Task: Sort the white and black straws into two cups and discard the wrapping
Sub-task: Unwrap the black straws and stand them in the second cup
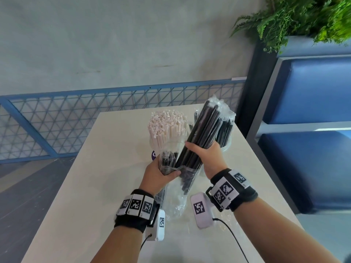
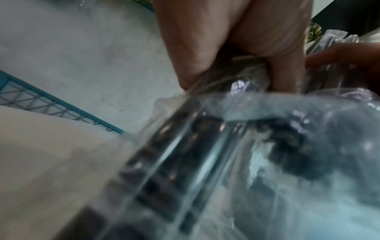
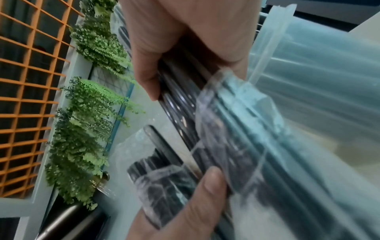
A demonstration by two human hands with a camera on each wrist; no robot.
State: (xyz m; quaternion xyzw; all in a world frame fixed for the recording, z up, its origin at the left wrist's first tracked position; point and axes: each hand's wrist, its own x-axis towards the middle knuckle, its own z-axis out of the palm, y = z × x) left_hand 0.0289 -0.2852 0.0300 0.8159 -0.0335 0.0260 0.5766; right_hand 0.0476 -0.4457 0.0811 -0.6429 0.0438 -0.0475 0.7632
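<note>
right hand: fingers wrapped round the middle of the black straw bundle, holding it tilted up and away from the body.
left hand: fingers and thumb closed on the clear wrapping at the bundle's lower end, just beside the right hand; a few black straws look caught inside that grip.
risk 1: if the left hand pulls the sleeve with those straws pinched, they stay in the wrap or spill onto the table.
risk 2: right-hand grip is on loose straws, so slack fingers would let the bundle fan out or slide.
white straws: standing in a cup beyond the left hand; the bundle's upper end passes close and could knock it.
black-straw cup: beyond the right hand, already part filled, so cramming could tip it.
</note>
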